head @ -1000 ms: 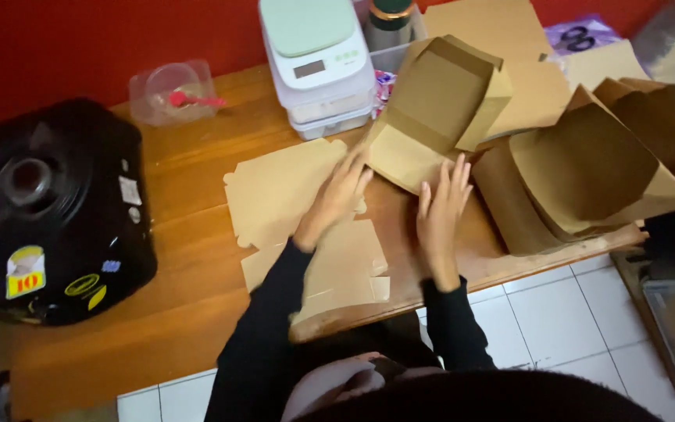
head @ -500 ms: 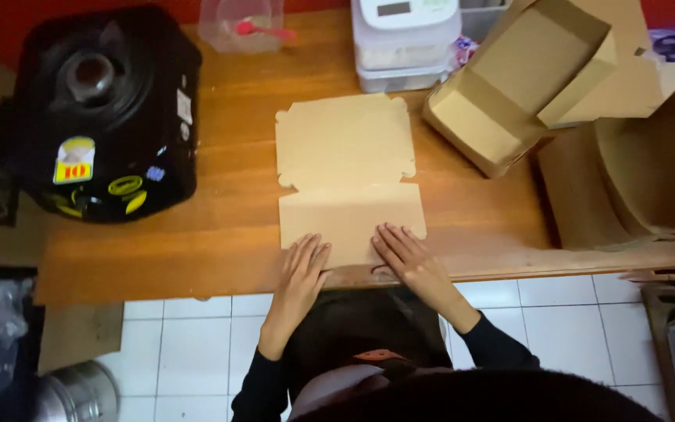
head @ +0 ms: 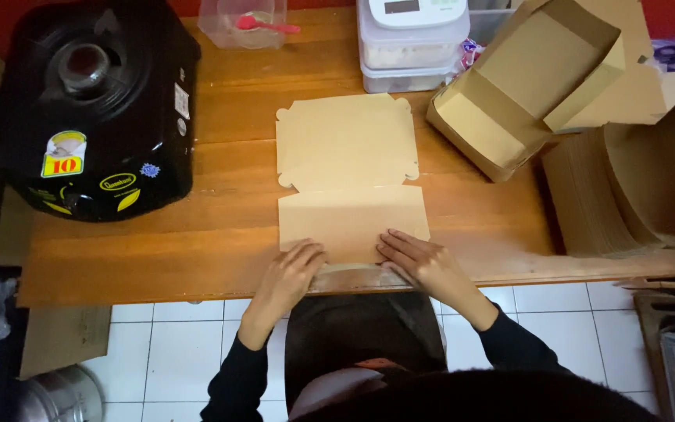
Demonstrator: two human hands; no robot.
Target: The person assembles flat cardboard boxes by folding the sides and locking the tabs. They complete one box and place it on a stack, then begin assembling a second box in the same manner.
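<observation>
A flat, unfolded brown cardboard box blank point(head: 347, 180) with scalloped tab corners lies in the middle of the long wooden table point(head: 220, 234), its near panel reaching almost to the table's front edge. The left hand point(head: 291, 270) rests on the lower left of that near panel, fingers spread and palm down; the right hand point(head: 419, 262) rests on the lower right the same way. Both hands are open and pressing flat, gripping nothing.

The blank looks like thin paperboard, so it is probably very light and stiff only across its panels; it should bend readily along the visible crease between the far panel and the near one. The surface seems matte rather than slippery, yet so light a sheet may slide on the smooth wood unless it is pinned down. The edges and tabs look easy to crumple or tear, so the sound places to take hold appear to be the side edges of the near panel or the front edge under the fingertips.

To the right stands an assembled brown cardboard box with an open lid point(head: 525, 94), and beyond it a stack of nested brown cardboard pieces point(head: 626, 195). A large black round appliance point(head: 95, 109) sits at the left end, well apart from the blank, and a white digital scale on clear plastic containers point(head: 412, 35) stands at the far edge
</observation>
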